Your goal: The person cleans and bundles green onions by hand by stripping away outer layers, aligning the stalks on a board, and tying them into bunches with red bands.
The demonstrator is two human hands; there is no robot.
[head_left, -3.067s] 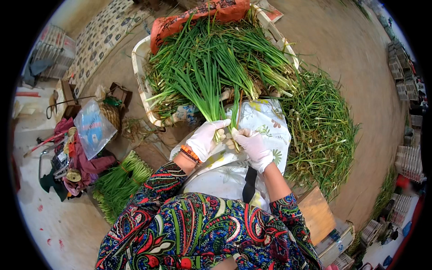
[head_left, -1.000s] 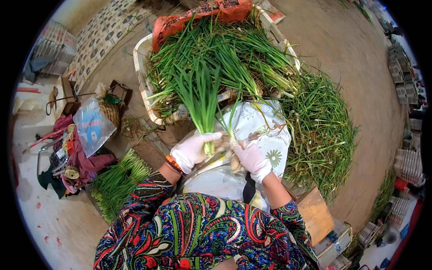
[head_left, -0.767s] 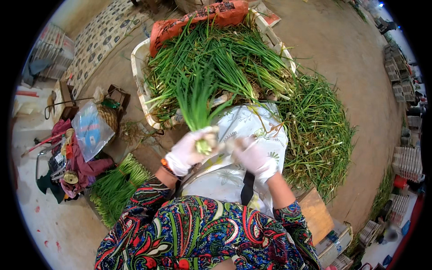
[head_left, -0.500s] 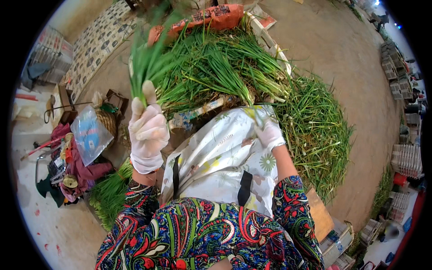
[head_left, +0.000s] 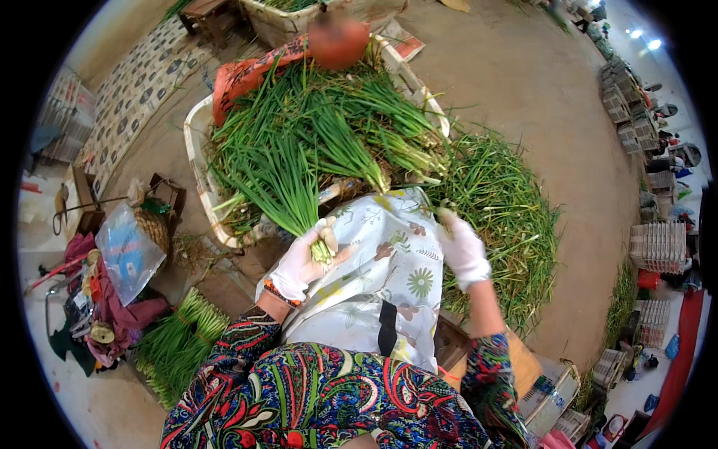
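My left hand, gloved in white, grips a bunch of green stalks by its pale stem ends; the fingers are closed around it, and the long leaves fan forward across the near rim of the white tub. Holding it low probably keeps the stems gathered while the leaves lie free. My right hand, also gloved, is raised beside the edge of the patterned apron, in front of the loose heap; its fingers are bent, but I cannot tell whether they hold anything. The tub, full of greens, stands directly ahead of my lap, presumably for easy reach by either hand. An orange sack lies over its far side. The apron covers my lap, likely as a guard against dirt. At lower left, well apart from the loose heap, stacked greens lie neatly aligned, an arrangement that seems to keep them separate.
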